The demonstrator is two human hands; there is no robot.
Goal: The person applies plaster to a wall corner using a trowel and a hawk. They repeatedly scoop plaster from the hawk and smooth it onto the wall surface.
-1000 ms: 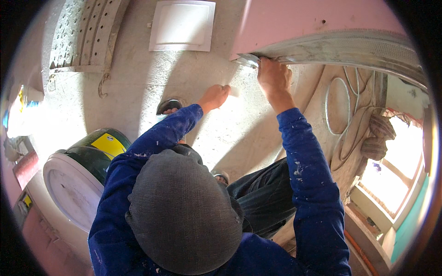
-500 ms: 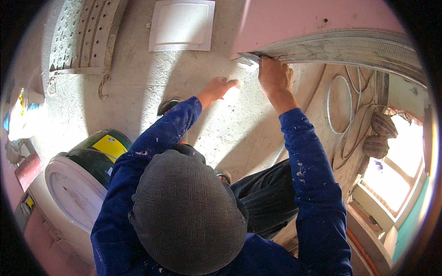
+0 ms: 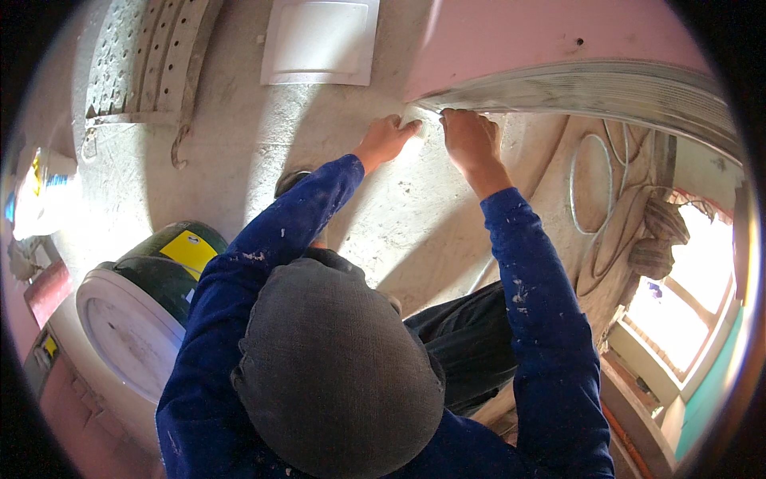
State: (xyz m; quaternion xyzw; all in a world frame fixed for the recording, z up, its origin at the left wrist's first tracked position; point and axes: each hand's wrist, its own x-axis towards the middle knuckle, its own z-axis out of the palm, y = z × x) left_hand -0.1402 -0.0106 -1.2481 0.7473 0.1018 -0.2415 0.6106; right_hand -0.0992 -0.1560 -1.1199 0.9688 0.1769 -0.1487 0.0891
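My right hand is closed around a flat metal blade, which looks like a putty knife. Only a thin sliver of it shows now, against the corner of a pink wall. Along the wall's edge runs a grey, mesh-like strip, and my right knuckles are just below it. My left hand hovers a little to the left, near that same corner, its thumb stretched out and the other fingers loosely bent. Nothing shows in the left hand, and it touches nothing visible.
A white square panel lies on the floor ahead. At far left is a perforated metal plank. A dark bucket with a yellow label and a pale-lidded bucket stand at left. Coiled hose lies at right near a bright window.
My left hand has risen slightly toward the wall corner. The putty knife's blade, plainly seen before, is now mostly hidden at the strip. My right hand has moved slightly left and down.
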